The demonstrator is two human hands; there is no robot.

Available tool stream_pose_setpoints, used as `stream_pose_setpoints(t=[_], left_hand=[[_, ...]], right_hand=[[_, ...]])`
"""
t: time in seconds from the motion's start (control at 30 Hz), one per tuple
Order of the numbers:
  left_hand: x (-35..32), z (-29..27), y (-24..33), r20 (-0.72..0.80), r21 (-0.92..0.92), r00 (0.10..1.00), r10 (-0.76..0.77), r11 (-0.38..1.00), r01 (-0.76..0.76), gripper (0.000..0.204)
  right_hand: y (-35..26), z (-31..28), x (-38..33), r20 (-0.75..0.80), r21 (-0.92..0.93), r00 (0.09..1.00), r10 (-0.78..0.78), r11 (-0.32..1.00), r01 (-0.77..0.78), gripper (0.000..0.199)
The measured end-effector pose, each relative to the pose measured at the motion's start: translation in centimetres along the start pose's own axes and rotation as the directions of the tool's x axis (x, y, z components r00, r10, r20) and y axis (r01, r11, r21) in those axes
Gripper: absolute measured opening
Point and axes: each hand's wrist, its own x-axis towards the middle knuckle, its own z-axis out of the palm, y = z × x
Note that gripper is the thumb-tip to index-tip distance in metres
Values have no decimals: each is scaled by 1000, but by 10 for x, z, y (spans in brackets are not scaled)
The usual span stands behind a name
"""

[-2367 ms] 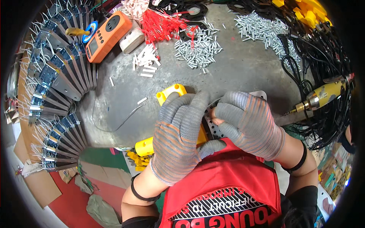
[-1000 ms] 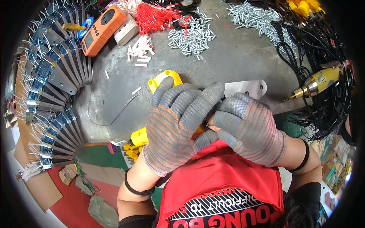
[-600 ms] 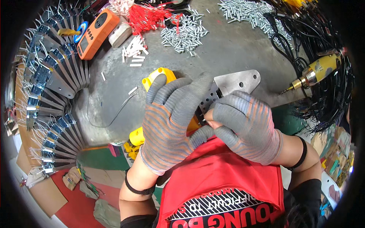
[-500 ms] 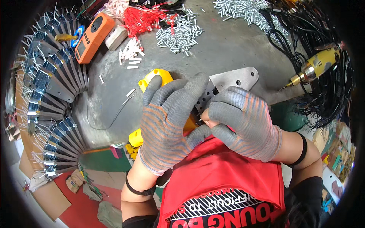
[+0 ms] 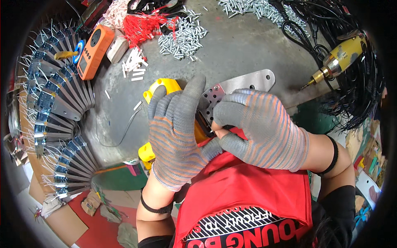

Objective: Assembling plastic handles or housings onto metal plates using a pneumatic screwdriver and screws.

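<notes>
Left hand [image 5: 175,128]: half curled over the yellow plastic housing [image 5: 162,87], thumb out to the right, gripping it; palm side hidden. Right hand [image 5: 260,128]: thumb and index pinched tight at the edge of the perforated metal bracket [image 5: 211,98], bare tips poking out of the glove; whatever sits between them is too small to tell. Both gloves knit, orange/grey stripes, smooth grey coating on the fingers.

Housing is at the near edge of the desk [image 5: 248,53], mostly under the left hand, bracket just right of it. One flat metal plate [image 5: 256,79], matte, rounded end, 2 round holes showing, extends past the right hand.

Desk is scuffed grey. 2 heaps of shiny screws [image 5: 182,43], too many to count. 1 bundle of red wires [image 5: 142,31]. White tube pieces [image 5: 134,60] in one small pile, 2 more lying loose. 1 thin bent wire [image 5: 125,135]. Left side: 1 orange socket meter [image 5: 96,49], fanned rows of metal plates with white leads [image 5: 62,103], overlapping, no count. Right side: 1 yellow power driver [image 5: 347,56] with brass-coloured nose, beside tangled black cables [image 5: 355,95].
</notes>
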Motion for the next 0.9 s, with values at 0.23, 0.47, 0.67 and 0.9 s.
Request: stream_pose_setpoints(t=[0.23,0.47,0.67,0.9], left_hand=[[7,7,-1,-68,43,997,34,999,-31,87],[-1,7,6,-155,77,988,-5,997,17,61],[6,9,10,-162,33,987,-20,999,26,57],[9,9,8,-161,26,987,9,1000,-5,70]], right_hand=[[-15,-16,6,177,-211,984,28,977,11,15],[-13,-59,-18,-217,18,916,337,940,-341,11],[69,-112,-85,-904,224,246,351,876,-428,28],[93,-110,-59,-936,230,177,303,912,-339,34]])
